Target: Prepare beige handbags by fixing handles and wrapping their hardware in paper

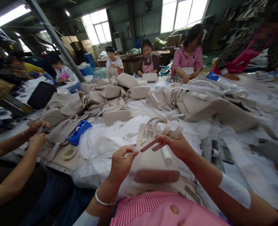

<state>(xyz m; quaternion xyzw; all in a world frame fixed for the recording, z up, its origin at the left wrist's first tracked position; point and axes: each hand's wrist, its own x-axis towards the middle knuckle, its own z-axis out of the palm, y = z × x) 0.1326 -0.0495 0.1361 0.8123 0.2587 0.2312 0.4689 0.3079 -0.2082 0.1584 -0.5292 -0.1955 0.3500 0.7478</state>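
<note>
A beige handbag (156,164) lies in front of me on white wrapping, its darker base towards me. Above it, my right hand (175,144) is closed around the bag's looped beige straps (163,127), whose flat ends point left. My left hand (123,161) pinches thumb against fingers just left of those strap ends. Something thin and whitish shows at its fingertips, too faint to name. Gold-coloured hardware (141,145) glints on the bag between my hands. A rolled white piece (167,155) rests on the bag's right side.
Beige bags (116,116) are piled across the table, with larger beige pieces (214,106) at right. A blue tape dispenser (79,132) and a tape roll (69,153) lie left. A co-worker's hands (37,135) work beside me; several people sit opposite. A grey metal tool (210,150) lies right.
</note>
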